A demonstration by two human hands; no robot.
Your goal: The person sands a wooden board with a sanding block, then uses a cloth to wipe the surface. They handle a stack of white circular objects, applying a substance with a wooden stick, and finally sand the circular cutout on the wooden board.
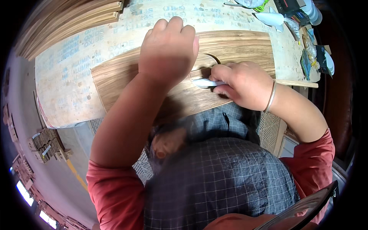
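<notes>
A brown wood-grained board [245,48] lies flat at the near side of the table, with a curved cut-out edge around its middle. My right hand [249,84], wearing a metal bangle, pinches a folded pale piece of sandpaper [207,83] at that cut-out. The sandpaper's tip rests against the board just left of my fingers. Over the board's left half, my left hand [168,53] is closed in a fist, knuckles facing away from me. Whatever its fingers may hold is hidden beneath them.
Long wooden strips [73,23] are stacked at the far left of the table [61,99], whose pale covering bears print. Curled pale sheets [270,18] and plastic bags [309,50] crowd the far right. A bundle of wood pieces [46,143] stands on the floor at left.
</notes>
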